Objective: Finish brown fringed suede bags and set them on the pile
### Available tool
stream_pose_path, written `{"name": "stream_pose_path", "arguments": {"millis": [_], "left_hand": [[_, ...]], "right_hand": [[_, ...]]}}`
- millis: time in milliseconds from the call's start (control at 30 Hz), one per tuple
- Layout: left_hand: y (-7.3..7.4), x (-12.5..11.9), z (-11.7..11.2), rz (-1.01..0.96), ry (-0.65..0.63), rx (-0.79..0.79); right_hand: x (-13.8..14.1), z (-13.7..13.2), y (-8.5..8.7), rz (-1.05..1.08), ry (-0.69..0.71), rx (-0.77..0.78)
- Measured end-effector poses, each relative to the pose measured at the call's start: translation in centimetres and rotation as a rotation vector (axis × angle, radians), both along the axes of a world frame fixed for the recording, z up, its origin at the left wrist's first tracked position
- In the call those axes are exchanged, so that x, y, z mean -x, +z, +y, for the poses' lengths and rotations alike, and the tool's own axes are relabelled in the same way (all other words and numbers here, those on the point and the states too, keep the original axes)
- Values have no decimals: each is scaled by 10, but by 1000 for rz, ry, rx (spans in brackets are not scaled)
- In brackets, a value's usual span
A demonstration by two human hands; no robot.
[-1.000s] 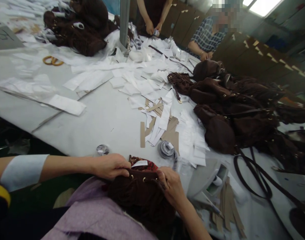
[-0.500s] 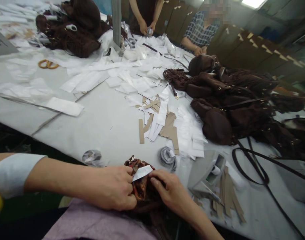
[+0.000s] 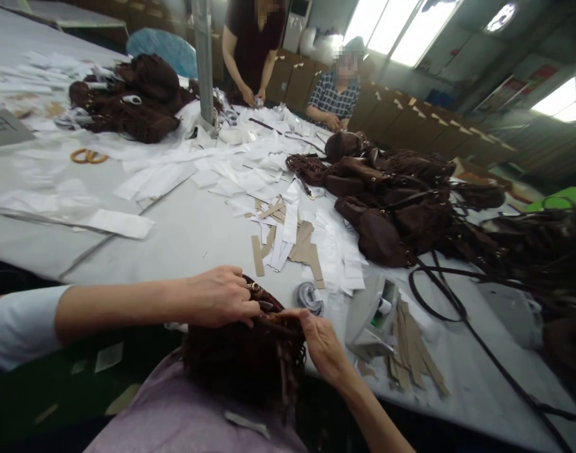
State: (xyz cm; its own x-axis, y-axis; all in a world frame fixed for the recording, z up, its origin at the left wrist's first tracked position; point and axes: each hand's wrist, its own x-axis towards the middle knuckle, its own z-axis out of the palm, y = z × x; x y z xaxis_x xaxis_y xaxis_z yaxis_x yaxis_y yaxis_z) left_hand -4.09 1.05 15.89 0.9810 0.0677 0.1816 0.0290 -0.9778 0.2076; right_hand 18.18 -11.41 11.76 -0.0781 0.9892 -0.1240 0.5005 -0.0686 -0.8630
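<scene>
A dark brown suede bag (image 3: 243, 358) with fringe lies on my lap at the table's near edge. My left hand (image 3: 219, 296) is closed on the bag's top rim, near a small gold ring. My right hand (image 3: 319, 340) pinches the rim from the right side, its fingers curled on the brown material. The white paper slip seen earlier is out of sight.
The grey table (image 3: 193, 233) carries white paper slips (image 3: 250, 170) and tan card strips (image 3: 307, 248). Heaps of brown bags (image 3: 387, 201) lie right and far left (image 3: 127, 104). A tape roll (image 3: 309, 296), orange scissors (image 3: 87, 156) and a black strap (image 3: 439, 302) lie about. Two people work at the far side.
The white slip and the patterned lining are gone from view; the bag's top is now closed up under both hands. The camera has tilted upward, showing more of the room.
</scene>
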Motion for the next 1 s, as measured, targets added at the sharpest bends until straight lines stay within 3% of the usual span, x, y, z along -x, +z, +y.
{"name": "stream_pose_path", "arguments": {"millis": [200, 300, 400, 533, 600, 667, 733, 833, 900, 1000], "left_hand": [[10, -12, 27, -29, 32, -2], [6, -11, 34, -50, 56, 20], [-19, -9, 43, -80, 130, 55], [-81, -11, 58, -38, 256, 73], [-104, -12, 63, -12, 326, 55], [-111, -11, 63, -27, 381, 32], [-103, -9, 55, -100, 442, 60], [-84, -10, 33, -228, 557, 332], [-79, -15, 15, -220, 629, 710], [-88, -24, -7, -126, 800, 1409]], "right_hand": [[1, -7, -25, -161, -401, -233], [-11, 1, -29, -295, -365, -400], [-30, 21, -37, -497, -226, -547], [-36, 54, -65, -610, -175, -555], [-33, 64, -73, -625, -188, -541], [-30, 65, -69, -607, -290, -495], [-26, 61, -57, -465, -461, -335], [-13, 55, -39, 5, -559, 146], [0, 55, -36, 302, -516, 424], [18, 59, -43, 557, -524, 599]]}}
